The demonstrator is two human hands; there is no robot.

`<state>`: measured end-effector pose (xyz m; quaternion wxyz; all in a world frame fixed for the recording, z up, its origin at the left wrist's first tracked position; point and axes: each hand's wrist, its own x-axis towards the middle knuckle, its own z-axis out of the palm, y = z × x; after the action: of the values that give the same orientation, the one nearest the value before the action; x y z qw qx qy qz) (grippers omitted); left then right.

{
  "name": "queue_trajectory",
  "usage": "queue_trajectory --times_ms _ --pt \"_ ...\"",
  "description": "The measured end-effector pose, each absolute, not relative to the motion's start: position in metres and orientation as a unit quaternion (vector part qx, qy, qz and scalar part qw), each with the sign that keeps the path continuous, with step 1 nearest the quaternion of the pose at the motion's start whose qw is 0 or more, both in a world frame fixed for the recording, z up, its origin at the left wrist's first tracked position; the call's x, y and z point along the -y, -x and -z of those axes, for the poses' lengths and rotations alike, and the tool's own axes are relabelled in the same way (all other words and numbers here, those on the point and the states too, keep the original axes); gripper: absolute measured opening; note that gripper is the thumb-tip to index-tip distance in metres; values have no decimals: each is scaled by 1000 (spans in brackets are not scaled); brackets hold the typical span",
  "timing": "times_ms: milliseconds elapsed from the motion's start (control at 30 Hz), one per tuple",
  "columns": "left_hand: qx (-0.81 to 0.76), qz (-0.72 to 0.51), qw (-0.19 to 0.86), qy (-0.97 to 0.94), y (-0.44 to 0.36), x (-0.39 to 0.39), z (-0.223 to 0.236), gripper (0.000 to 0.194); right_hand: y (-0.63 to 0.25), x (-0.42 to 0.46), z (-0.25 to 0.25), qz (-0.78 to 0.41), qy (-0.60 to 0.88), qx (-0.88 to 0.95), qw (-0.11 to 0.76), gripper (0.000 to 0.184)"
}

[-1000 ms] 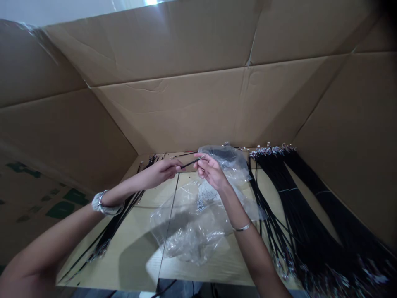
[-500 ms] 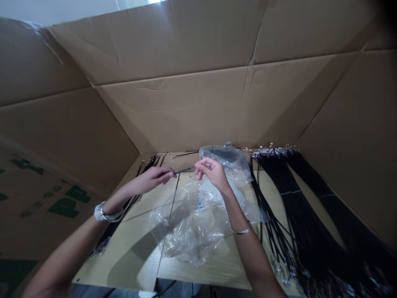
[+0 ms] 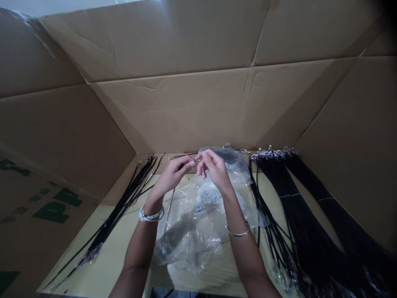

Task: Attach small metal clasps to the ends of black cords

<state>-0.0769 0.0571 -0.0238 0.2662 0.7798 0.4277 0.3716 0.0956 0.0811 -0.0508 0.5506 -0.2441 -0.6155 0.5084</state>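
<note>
Tall cardboard walls (image 3: 186, 107) stand round the back and both sides of the work place, with green print (image 3: 56, 205) on the one at the left. Between them lies the pale tabletop (image 3: 124, 244), a seam running across it toward the person. Down its right side sprawl two thick bundles of black cables (image 3: 310, 223), each crossed by a pale tie, with bare coloured ends fanned out near the person and small pale tips at the far end; a looser set of black strands (image 3: 269, 215) lies just beside them, on the inner side. A crumpled clear plastic bag (image 3: 198, 240) covers the middle, small white pieces (image 3: 211, 194) showing through it, and a thinner spread of black cables (image 3: 120, 211) slants along the left. Over the far part of the bag the two hands come together, fingertips touching or nearly so. The left hand (image 3: 175, 174) has thumb and forefinger pinching a thin wire-like piece (image 3: 197, 160), and the right hand (image 3: 214, 165) pinches at it too, its other fingers curled beneath. Most of that piece is hidden by the fingers. Each wrist wears something: a pale band (image 3: 150, 216) on the left, a slim silvery bangle (image 3: 238, 234) on the right forearm. Smallest is a printed label (image 3: 199, 209) on the bag.
</note>
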Motion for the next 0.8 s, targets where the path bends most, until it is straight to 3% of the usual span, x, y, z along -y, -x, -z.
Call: queue_trajectory --times_ms 333,567,800 --pt "-445 -377 183 -791 62 -55 12 35 -109 -84 33 -329 335 721 509 44" --pt "-468 -379 117 -790 63 -50 16 35 -115 -86 36 -320 306 766 466 36" --pt "-455 -391 57 -798 58 -39 11 23 -113 -77 34 -359 297 726 506 50"
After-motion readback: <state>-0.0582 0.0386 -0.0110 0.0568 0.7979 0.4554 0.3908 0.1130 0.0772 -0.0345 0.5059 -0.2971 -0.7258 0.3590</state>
